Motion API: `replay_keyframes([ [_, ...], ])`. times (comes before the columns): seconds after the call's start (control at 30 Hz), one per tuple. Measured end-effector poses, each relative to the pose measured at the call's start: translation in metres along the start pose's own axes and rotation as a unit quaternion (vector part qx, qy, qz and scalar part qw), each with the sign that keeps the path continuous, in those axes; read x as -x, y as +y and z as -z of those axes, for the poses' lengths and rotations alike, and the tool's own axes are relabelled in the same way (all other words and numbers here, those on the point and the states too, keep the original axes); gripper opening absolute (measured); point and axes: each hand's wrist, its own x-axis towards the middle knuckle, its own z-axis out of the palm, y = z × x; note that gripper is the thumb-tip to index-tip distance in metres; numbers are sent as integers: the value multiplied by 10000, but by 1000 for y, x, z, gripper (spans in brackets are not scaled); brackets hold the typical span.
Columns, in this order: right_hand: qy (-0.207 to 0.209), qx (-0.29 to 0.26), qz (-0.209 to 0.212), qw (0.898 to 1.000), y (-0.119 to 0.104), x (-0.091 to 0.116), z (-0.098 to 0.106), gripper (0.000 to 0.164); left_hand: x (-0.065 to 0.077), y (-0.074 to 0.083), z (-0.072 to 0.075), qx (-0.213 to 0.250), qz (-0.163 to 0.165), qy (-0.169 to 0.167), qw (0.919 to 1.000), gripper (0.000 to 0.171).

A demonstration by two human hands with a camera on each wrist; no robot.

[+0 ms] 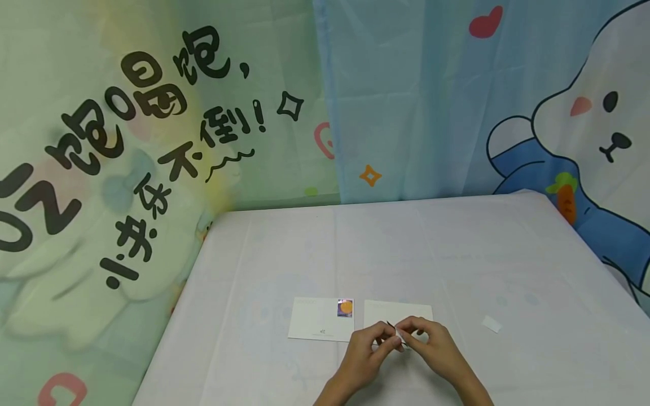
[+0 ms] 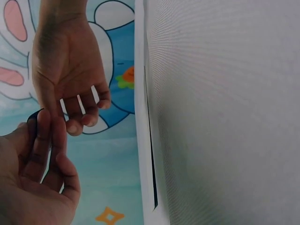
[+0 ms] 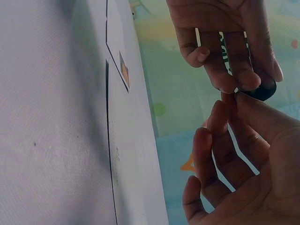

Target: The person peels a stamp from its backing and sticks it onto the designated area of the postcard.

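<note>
Both hands meet over the lower middle of the head view, above a blank-looking white card [image 1: 398, 309]. Between them is a small thin sticker-like piece [image 1: 400, 337], pale on one face with a dark edge. It bends in a dark curve in the left wrist view [image 2: 32, 123] and the right wrist view [image 3: 266, 92]. My left hand [image 1: 367, 354] pinches it between thumb and fingers from the left. From the right, my right hand [image 1: 433, 348] pinches it with thumb and index finger. Fingers hide most of the piece and its print.
Left of the hands lies a second white card [image 1: 316, 320] bearing a purple stamp [image 1: 345, 308] with an orange disc. A small white paper scrap [image 1: 491, 323] lies to the right. A white cloth [image 1: 304, 254] covers the table; printed curtains [image 1: 396, 113] hang behind.
</note>
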Motion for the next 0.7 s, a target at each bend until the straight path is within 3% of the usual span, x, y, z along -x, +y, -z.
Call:
replay_keyframes([
  [0.23,-1,-24,-58,10000,2,0,-1,8,1,0,0,148,145,-53,9998,12],
  [0.5,507,-95,862,9949,5,-1,-4,21,0,2,1,197,149,-35,9997,12],
  [0.7,667,-444,817,9934,3,-2,-6,13,-1,1,1,50,33,38,10000,10],
])
